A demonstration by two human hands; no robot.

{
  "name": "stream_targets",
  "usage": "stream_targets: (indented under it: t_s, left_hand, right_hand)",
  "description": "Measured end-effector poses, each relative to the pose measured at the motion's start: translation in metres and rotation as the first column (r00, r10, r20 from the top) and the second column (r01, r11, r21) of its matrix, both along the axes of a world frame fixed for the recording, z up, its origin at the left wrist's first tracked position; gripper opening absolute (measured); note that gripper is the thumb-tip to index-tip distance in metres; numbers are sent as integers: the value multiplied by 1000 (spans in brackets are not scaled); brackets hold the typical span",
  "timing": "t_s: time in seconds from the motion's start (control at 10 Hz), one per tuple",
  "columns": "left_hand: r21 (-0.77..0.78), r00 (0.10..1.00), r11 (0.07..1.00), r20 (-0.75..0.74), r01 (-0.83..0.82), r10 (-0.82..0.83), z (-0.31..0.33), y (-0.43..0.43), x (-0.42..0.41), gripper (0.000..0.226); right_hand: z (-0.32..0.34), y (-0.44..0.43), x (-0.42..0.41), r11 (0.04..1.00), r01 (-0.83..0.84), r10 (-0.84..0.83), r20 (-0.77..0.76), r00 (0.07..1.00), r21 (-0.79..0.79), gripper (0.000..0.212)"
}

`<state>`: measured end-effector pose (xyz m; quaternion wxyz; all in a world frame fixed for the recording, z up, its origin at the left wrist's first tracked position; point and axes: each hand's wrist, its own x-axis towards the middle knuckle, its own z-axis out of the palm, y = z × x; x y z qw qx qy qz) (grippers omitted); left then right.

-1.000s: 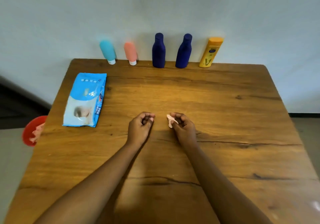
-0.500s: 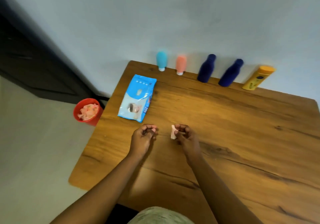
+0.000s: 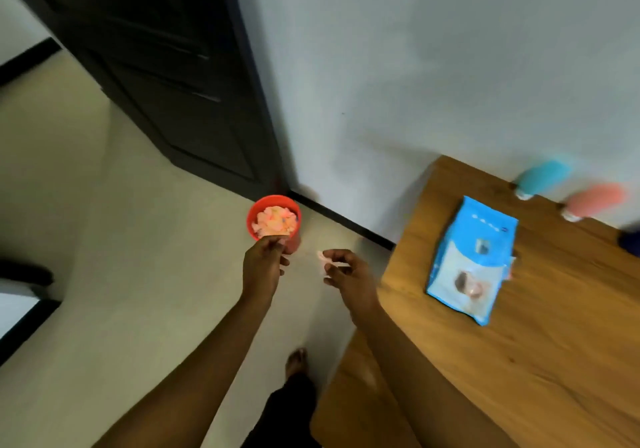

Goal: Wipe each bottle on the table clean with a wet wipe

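Head view: your right hand (image 3: pixel 346 274) pinches a crumpled wipe (image 3: pixel 321 256) over the floor (image 3: pixel 138 292), beyond the tabletop's (image 3: pixel 536 378) left edge; your left hand (image 3: pixel 263 264) curls its fingers (image 3: pixel 273 244) on nothing visible. Disposal step, probably: carry it above the red bin (image 3: pixel 273 205), then release.

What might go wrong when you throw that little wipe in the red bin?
The wipe pinched in the right hand is beside the red bin, not over it; let go now, it would likely land on the floor. The bin also looks nearly full of used wipes, so it might slide off the pile.
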<state>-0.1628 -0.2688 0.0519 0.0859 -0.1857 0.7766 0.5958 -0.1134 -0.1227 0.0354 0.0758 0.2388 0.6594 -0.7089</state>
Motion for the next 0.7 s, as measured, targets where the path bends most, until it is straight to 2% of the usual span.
stream_targets:
  t_s: [0.2,0.3,0.4,0.5,0.6,0.7]
  left_hand:
    - [4,995,998,85,-57,57,-20,-82,-74,16]
    - [12,989,995,112,-99,97,-39,-104,-101,16]
    - [29,986,992,119,-122,118,-64,-123,-124,14]
    - [40,986,992,116,-123,118,-78,-134,-132,15]
    - [56,982,989,136,-136,128,-80,-134,-121,16]
    - [88,982,987,143,-133,120,-71,-121,-101,16]
  right_hand:
    - [-33,-85,-128,993,53,-68,145,987,107,17]
    - [-68,-112,-190,976,-25,-8,151,989,218,16]
    - [-97,-136,-236,961,-88,41,178,983,263,20]
    - [-111,-144,-247,953,-102,50,182,982,286,23]
    - [-112,-139,-222,943,-109,49,194,980,313,24]
    - [-95,-128,-188,967,-15,-20,133,991,256,24]
